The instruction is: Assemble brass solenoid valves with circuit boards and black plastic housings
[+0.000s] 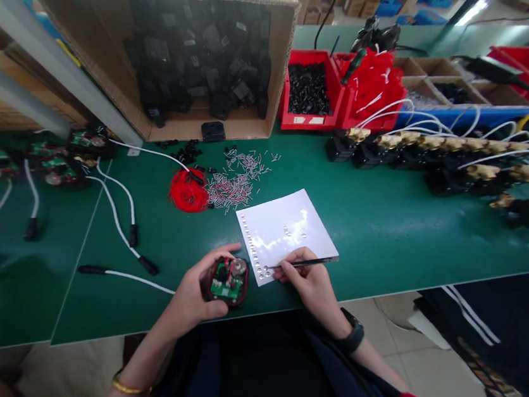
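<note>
My left hand (192,296) grips a black housing with a green circuit board (227,285) inside; red wires and a round metallic part show on the board. In my right hand (304,273) is a pair of dark tweezers (317,261), pinched between thumb and fingers. Its tip points left, close to the small round stickers or discs at the lower left corner of a white sheet (276,219). A column of such small discs runs along the sheet's left edge, and several more lie near its middle. Whether the tips touch one is too small to tell.
Behind the sheet lie loose screws (230,189) and a red ring bundle (188,191). A cardboard box (281,94) of black parts stands at the back, beside red bins (337,101). Brass-fitted black units (430,144) sit right; cabled circuit assemblies (57,165) sit left.
</note>
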A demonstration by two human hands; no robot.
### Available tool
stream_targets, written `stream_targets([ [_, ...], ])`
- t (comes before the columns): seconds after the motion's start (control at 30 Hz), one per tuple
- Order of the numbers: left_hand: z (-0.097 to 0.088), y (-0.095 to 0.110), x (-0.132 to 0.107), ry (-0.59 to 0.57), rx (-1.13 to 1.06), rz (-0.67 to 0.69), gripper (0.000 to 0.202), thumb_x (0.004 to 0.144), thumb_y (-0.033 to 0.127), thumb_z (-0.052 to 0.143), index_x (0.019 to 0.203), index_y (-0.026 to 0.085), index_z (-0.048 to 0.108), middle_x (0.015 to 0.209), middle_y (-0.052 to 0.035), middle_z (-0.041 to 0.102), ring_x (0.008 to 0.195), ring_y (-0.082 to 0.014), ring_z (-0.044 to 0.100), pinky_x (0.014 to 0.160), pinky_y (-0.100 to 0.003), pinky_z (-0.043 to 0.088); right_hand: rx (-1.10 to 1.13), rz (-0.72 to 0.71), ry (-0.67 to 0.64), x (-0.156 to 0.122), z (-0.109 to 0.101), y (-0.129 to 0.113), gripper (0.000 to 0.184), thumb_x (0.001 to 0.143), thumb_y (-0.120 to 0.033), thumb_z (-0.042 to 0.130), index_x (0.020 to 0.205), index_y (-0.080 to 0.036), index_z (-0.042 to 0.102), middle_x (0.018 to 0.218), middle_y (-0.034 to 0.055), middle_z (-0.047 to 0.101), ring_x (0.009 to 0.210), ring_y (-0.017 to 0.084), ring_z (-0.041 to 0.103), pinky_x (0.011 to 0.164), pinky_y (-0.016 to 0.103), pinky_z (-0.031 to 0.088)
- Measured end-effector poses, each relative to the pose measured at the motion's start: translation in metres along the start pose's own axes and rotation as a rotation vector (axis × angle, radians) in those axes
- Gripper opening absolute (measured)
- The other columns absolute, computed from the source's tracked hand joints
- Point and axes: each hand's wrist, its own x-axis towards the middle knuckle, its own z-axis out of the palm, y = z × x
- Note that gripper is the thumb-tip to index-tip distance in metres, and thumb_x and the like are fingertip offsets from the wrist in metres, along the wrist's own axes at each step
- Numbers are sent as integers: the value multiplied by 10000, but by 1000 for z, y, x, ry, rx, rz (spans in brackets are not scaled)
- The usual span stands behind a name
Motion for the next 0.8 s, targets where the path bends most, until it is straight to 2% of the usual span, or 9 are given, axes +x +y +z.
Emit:
stream_targets([
  [0.1,-2,-4,8,324,110,176,759,478,510,813,1114,207,533,1341,-133,379,1248,-339,387,1022,-447,347,106,39,35,-1,-2,-2,270,743,-385,718,776,-164,568,683,73,714,633,195,693,580,263,547],
  [0.2,1,-14,21,448,130,248,757,513,398,835,1162,235,481,1292,-103,385,1223,-314,423,1035,-454,340,323,137,112,4,-4,-12,302,661,-341,792,792,-161,588,715,90,728,635,202,701,551,244,554],
  [0.27,5,-22,31,462,123,261,750,555,365,823,1192,241,448,1252,-90,427,1196,-299,457,1040,-450,339,480,191,110,12,0,-24,320,632,-329,812,808,-167,599,749,95,733,683,213,707,572,249,561],
  [0.33,10,-29,37,465,124,251,763,577,357,812,1217,233,417,1243,-94,456,1190,-297,467,1046,-451,334,588,198,48,21,10,-38,292,641,-330,804,788,-178,603,776,90,734,760,220,705,651,276,566],
  [0.47,17,-36,42,472,138,209,772,591,345,806,1233,216,397,1266,-110,472,1213,-303,456,1057,-467,320,649,107,-38,36,38,-55,235,660,-314,787,692,-193,588,711,44,720,869,218,680,822,328,525],
  [0.6,17,-37,43,494,141,179,785,583,313,812,1242,214,397,1275,-110,489,1221,-308,455,1062,-482,313,613,64,-18,41,55,-54,206,665,-276,777,694,-194,591,775,40,727,764,186,681,786,321,522],
  [0.8,16,-35,46,494,123,158,788,593,311,807,1255,221,388,1295,-108,490,1231,-298,453,1072,-470,310,534,52,26,40,55,-53,209,654,-288,779,713,-185,607,824,60,730,797,218,672,765,353,518],
])
